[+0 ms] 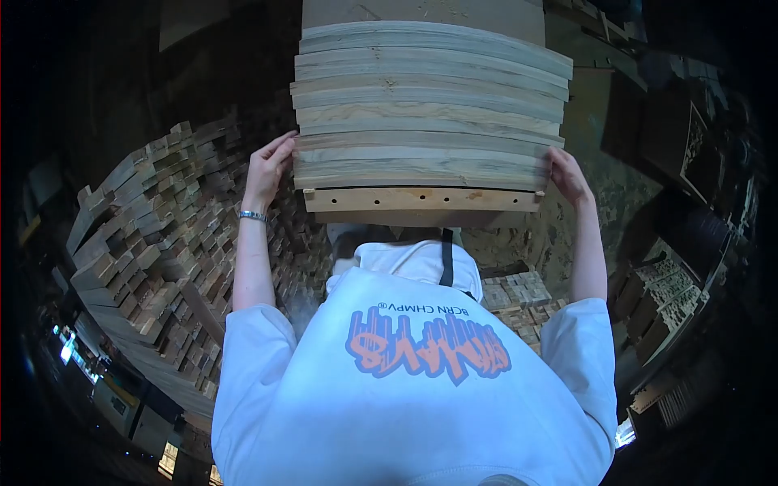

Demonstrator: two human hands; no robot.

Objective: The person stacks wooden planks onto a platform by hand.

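Several pale wooden boards (429, 121) lie side by side across the surface in front of me, their long edges running left to right. My left hand (271, 162), with a bracelet at the wrist, is at the left end of a board in the near part of the row, thumb and fingers drawn together against it. At the opposite end, my right hand (567, 172) has its fingers curled against the board ends. Which single board each hand grips is hard to make out. Closest to my body is a wooden strip (397, 200) with several dark holes.
A large stack of short wood pieces (154, 243) rises to my left. More stacked blocks (519, 293) are low on the right, near my body. Beyond the boards the brown work surface (429, 11) continues. Further right stands a dim pile of thin pieces (668, 283).
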